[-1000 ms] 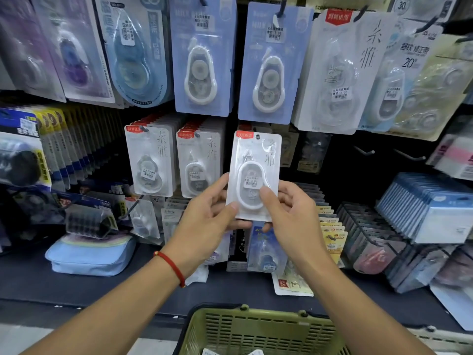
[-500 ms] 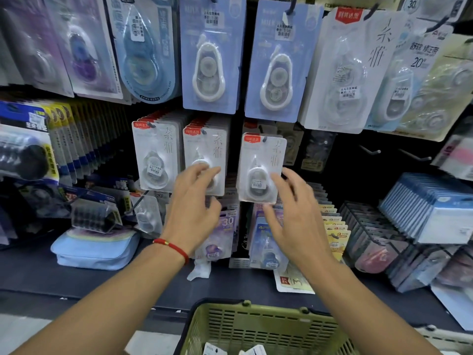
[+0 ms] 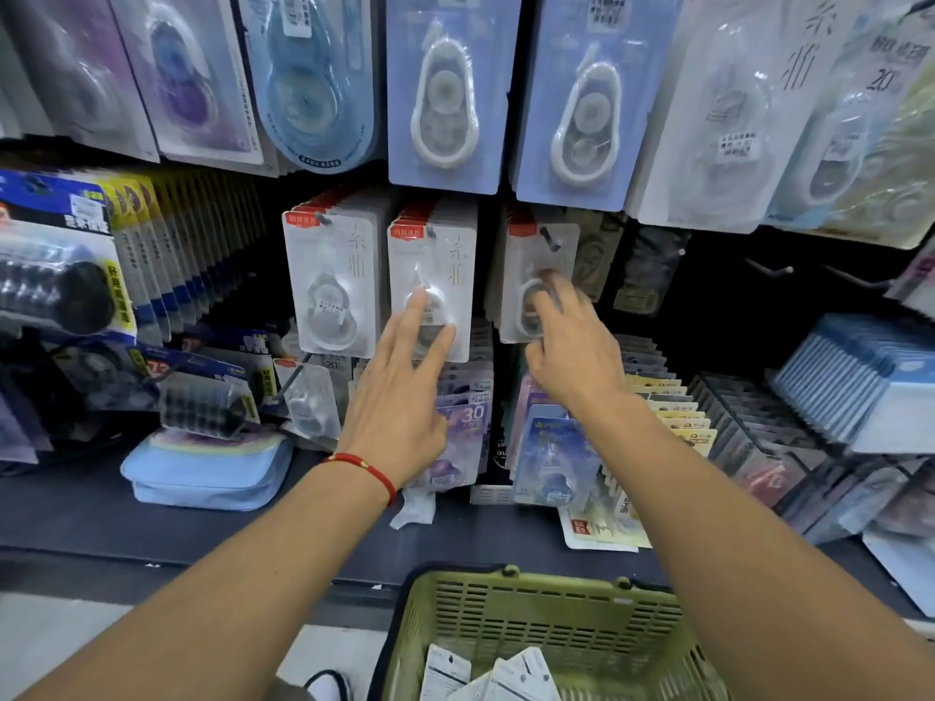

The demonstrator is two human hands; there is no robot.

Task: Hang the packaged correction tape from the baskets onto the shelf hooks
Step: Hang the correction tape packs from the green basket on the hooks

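Left hand (image 3: 399, 397) flat, fingers straight against middle hung pack (image 3: 432, 290); right hand (image 3: 571, 346) blurred over right pack (image 3: 539, 280), grip unclear. Green basket (image 3: 546, 619) below; blue pouch (image 3: 207, 468) left on shelf (image 3: 76, 503).

Green slotted basket (image 3: 531, 614); white correction tape packs (image 3: 331, 285) with red tabs — pale blue pouch (image 3: 202, 473), red wrist cord (image 3: 369, 470).

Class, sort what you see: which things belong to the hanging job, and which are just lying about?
Job: white correction tape pack on its hook, right hand, left hand, green basket holding more packs.

Lying about: blue pouch, black roller pack.
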